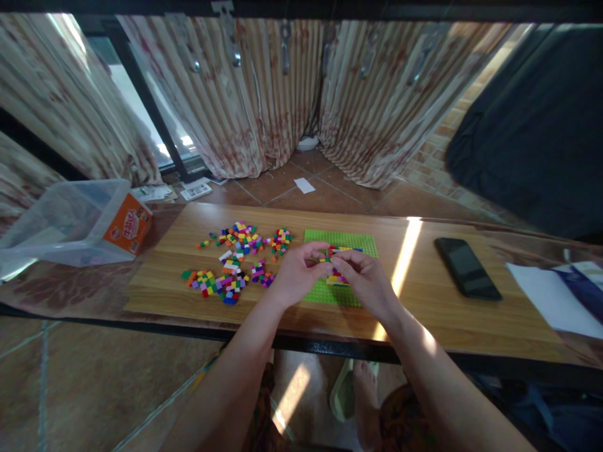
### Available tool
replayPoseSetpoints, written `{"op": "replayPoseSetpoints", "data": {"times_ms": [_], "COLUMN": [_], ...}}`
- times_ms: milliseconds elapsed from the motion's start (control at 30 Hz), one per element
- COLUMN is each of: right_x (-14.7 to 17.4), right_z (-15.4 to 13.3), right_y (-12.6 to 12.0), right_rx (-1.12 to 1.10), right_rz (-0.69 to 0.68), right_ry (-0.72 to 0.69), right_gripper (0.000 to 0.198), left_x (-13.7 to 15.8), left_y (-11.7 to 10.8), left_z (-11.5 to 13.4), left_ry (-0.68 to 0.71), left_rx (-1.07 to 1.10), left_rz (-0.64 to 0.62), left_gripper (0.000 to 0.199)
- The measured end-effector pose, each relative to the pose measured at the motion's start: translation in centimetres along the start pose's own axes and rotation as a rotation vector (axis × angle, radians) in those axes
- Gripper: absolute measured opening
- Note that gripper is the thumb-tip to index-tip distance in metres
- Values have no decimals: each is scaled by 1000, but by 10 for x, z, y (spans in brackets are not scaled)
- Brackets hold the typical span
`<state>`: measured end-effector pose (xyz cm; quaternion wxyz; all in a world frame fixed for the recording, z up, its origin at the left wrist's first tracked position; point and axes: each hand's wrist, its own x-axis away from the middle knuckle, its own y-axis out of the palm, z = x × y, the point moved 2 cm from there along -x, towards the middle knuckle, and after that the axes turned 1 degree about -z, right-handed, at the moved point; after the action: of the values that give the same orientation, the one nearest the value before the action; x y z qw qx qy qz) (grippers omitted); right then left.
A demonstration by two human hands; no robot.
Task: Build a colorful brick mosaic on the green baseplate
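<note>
Both hands meet over the green plate (pixel 340 242) on the wood table (pixel 471 314). The left hand (pixel 296 274) and right hand (pixel 363 280) pinch a small stack of bricks (pixel 335 276), fingers pressed together on it, just above the plate's near half. More bricks (pixel 343 250) sit on the plate behind the hands. Step looks like joining bricks. Next move prob. needs a firm, straight push. Loose bricks (pixel 235 260) lie left of the plate; a phone (pixel 466 267) lies to its right, w/ a plastic box (pixel 70 220) far left.
</note>
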<state>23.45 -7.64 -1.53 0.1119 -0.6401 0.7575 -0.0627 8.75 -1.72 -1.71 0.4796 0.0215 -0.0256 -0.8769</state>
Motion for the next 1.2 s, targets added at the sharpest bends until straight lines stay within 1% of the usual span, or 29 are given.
{"op": "replayPoseSetpoints", "data": {"times_ms": [100, 200, 267, 333, 400, 467, 567, 700, 867, 1067, 1200], "right_x": [1, 1, 0, -1, -1, 0, 2, 3, 3, 3, 3], "right_z": [-5, -7, -6, -4, -2, -1, 0, 3, 8, 9, 5], "right_y": [0, -2, -5, -10, -15, -18, -16, -9, -3, -1, -2], "right_rx": [-96, -222, -236, -154, -10, 140, 303, 426, 495, 497, 504], "right_rz": [-17, -48, -15, 66, 139, 157, 96, 5, -21, 4, -34], "right_ry": [23, 63, 67, 47, 6, -43, -99, -162, -209, -234, -237], "right_gripper": [30, 33, 31, 28, 24, 20, 18, 17, 22, 22, 23], "left_x": [2, 4, 4, 3, 1, 0, 1, 4, 6, 9, 12], "left_y": [3, 3, 0, -6, -12, -17, -17, -15, -15, -12, -11], "left_z": [4, 10, 11, 10, 7, 3, 0, -2, -4, 0, 3], "left_ry": [-7, -47, -89, -135, -177, -198, -183, -124, -98, -74, -65], "left_rx": [119, 268, 279, 186, 43, -100, -286, -473, -549, -584, -608], "left_rz": [-40, -75, -72, -26, 32, 50, -28, -141, -173, -242, -264], "left_gripper": [29, 27, 25, 20, 16, 17, 22, 31, 37, 40, 41]}}
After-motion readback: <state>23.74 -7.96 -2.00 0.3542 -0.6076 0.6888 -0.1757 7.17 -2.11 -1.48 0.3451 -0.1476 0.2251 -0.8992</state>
